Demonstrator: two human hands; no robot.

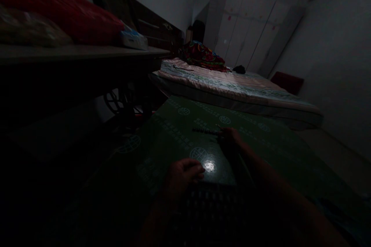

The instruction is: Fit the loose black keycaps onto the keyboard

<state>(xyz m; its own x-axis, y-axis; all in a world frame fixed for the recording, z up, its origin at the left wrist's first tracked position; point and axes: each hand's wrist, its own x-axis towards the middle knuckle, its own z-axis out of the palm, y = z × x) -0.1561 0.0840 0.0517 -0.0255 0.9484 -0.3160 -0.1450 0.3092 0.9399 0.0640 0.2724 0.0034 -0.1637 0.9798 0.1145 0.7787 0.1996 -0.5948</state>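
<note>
The room is dim and detail is poor. On a green board (174,142) printed with pale globe logos, a dark keyboard (214,202) lies close to me, its lower part lost in shadow. My left hand (184,173) is over the keyboard's far left corner, fingers curled and pressed together; what they hold, if anything, is hidden. Farther off, my right hand (230,137) is closed on a thin, light-tipped stick (218,126). Its fingertips are at the right end of a dark strip of small pieces (203,130); whether they touch it, I cannot tell.
Beyond the board stands a bed (232,85) with a patterned blanket (203,56) heaped on it. To the left, a shelf-like tabletop (87,52) carries a red bag (66,15) and a small pack (133,39). A spoked wheel (114,100) shows beneath it.
</note>
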